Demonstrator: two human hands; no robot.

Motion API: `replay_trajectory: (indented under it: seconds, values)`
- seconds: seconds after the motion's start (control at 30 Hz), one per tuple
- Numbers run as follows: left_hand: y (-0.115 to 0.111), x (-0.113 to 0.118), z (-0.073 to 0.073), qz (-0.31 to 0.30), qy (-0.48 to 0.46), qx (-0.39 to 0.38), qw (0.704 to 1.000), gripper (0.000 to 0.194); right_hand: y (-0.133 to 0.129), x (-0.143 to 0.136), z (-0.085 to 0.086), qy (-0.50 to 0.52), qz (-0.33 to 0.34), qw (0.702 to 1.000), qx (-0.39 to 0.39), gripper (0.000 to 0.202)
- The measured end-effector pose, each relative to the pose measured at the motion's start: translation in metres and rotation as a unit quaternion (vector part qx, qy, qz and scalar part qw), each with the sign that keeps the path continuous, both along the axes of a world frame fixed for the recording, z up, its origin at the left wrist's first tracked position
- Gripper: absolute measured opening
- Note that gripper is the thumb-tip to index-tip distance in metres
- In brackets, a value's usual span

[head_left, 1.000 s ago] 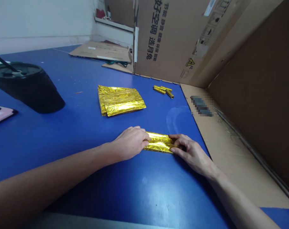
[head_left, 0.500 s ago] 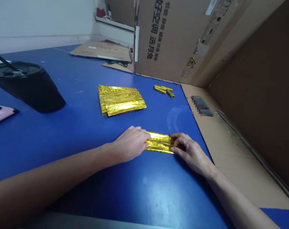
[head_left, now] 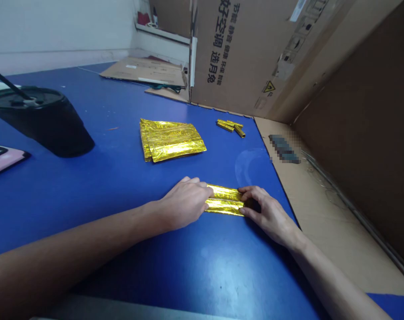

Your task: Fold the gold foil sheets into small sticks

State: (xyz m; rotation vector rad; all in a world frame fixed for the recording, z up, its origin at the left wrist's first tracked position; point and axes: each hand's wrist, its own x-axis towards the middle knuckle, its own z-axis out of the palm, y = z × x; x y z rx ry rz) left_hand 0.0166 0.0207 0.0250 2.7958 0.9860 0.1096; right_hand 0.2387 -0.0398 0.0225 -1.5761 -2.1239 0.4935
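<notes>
A strip of shiny gold foil paper, its two long edges folded in so they almost meet along a middle seam, lies flat on the blue table. My left hand grips its left end, fingers curled over it and partly hidden. At the other end, my right hand pinches the strip, thumb on the near edge and fingers on the far edge. Beyond my hands lies a stack of flat gold foil sheets. Several small folded gold pieces sit at the far right of the table.
A black cup with a straw stands at the left, near a pink phone. A large cardboard box panel rises behind and to the right. Flat cardboard lies at the back. A pixelated dark object rests on cardboard at the right.
The view has shifted slightly. Both hands keep their hold on the gold strip, and its folds look a little flatter; otherwise the scene is the same.
</notes>
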Motion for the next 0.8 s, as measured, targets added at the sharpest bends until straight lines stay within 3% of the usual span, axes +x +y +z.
replay_trajectory:
  seconds: [0.3, 0.57, 0.8]
  values:
    - [0.0001, -0.001, -0.002, 0.0, -0.007, -0.004, 1.0, 0.016, -0.0026, 0.0013, 0.0012, -0.025, 0.017, 1.0, 0.0, 0.015]
    - [0.0007, -0.0004, -0.0005, -0.016, 0.011, 0.007, 1.0, 0.017, -0.0045, 0.0031, 0.0013, -0.042, 0.018, 0.999, -0.014, 0.008]
    - [0.0002, -0.0006, -0.0015, -0.021, 0.009, 0.022, 1.0, 0.015, -0.0029, -0.0014, -0.0019, -0.04, 0.0, 0.999, 0.024, 0.009]
